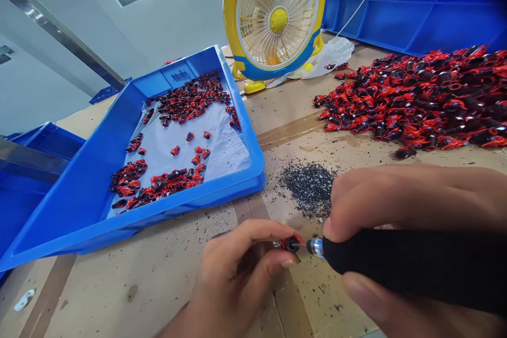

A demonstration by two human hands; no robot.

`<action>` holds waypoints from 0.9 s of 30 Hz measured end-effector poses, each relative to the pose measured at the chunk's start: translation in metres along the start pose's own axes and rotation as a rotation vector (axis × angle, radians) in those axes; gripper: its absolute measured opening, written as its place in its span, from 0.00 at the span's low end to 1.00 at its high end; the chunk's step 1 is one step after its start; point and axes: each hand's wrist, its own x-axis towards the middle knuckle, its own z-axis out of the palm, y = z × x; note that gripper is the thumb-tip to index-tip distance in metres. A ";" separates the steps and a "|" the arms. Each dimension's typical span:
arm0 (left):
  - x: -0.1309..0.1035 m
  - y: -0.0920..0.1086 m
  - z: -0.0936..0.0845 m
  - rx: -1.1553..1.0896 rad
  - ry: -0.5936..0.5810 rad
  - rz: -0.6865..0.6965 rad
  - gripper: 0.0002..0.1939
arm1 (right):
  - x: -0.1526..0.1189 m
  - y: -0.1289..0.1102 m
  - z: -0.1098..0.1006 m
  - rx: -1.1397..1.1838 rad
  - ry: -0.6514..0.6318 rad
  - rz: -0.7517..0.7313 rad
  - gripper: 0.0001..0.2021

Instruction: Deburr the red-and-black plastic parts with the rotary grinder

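Note:
Between thumb and forefinger, my left hand (pixel 241 269) pinches a small red and black plastic part (pixel 292 244), its round opening turned to the right. My right hand (pixel 396 206) is wrapped round a thick black rotary tool (pixel 407 264) with a silver collar. The tool's thin bit touches or enters the part's opening; which of the two I cannot tell. Just behind the hands lies a heap of black shavings (pixel 309 185) on the brown table covering.
A blue tray (pixel 253 177) at the left holds many similar red and black parts on a white sheet. A large pile of parts (pixel 428 100) lies at the right, before a blue bin (pixel 396 18). A yellow fan (pixel 278 21) stands at the back.

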 end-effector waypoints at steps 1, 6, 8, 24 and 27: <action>0.000 0.000 0.000 0.002 0.001 0.002 0.06 | 0.000 0.000 0.000 -0.016 0.001 0.000 0.11; 0.002 0.000 0.000 0.028 0.027 0.015 0.06 | 0.003 0.002 0.000 0.008 -0.076 -0.003 0.12; 0.003 0.001 0.000 0.027 0.036 0.028 0.07 | 0.003 0.003 0.000 0.009 -0.088 0.001 0.12; 0.004 0.001 -0.001 0.022 0.033 0.007 0.09 | 0.002 -0.002 0.001 -0.036 -0.031 -0.007 0.11; 0.004 0.003 -0.002 0.033 0.034 0.006 0.08 | 0.001 -0.001 0.001 -0.026 -0.011 -0.005 0.10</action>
